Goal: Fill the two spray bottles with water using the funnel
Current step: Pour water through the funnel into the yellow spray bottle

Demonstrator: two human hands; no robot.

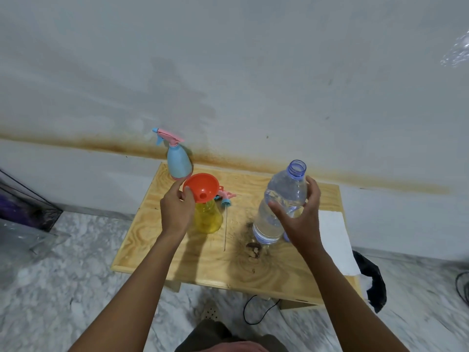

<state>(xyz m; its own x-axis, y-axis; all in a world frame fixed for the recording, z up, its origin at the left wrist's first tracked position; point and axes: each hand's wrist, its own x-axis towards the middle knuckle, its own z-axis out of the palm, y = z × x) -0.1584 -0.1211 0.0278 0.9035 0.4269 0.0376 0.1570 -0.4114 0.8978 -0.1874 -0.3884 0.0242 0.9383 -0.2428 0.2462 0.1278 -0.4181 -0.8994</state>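
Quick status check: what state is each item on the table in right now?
Yellow spray bottle: head off, upright.
Orange funnel: seated in its neck, left hand pinching rim.
Water bottle: uncapped, partly full, gripped by right hand.
Blue spray bottle: head on, upright.
Loose spray head: lying on table.

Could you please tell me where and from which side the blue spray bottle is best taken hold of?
Take the grip on the narrow shoulder of the blue spray bottle, just under its pink trigger head. It stands upright at the table's far edge by the wall, funnel in front, so probably come from its left.
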